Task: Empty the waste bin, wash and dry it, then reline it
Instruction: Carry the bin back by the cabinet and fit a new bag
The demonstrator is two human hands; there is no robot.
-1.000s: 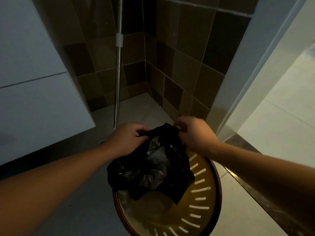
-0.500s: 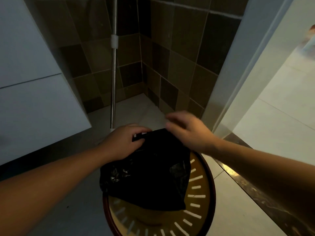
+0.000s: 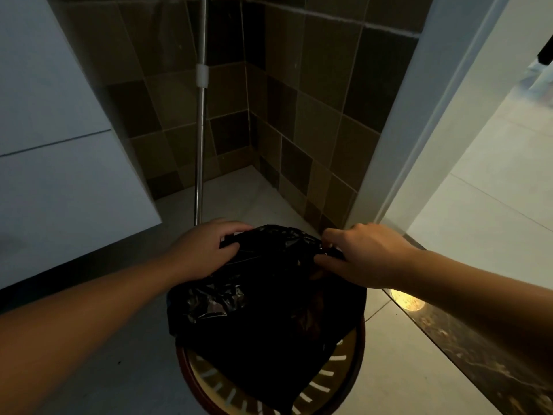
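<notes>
A dim tiled corner with a pale floor (image 3: pixel 125 384), a metal pole (image 3: pixel 200 163) leaning up against the wall and a white cabinet (image 3: pixel 59 175) to the left holds the waste bin (image 3: pixel 338 369), which stands on the floor near the doorway. The black bag (image 3: pixel 269 310) hangs over the bin's far rim, the left hand (image 3: pixel 206 250) gripping its top edge and the right hand (image 3: pixel 362 253) pinching the opposite side. The film looks thin, light, limp and slippery, likely to tear if yanked, so it is best taken at the mouth edge with both hands and spread gently over the stiff slotted rim.
</notes>
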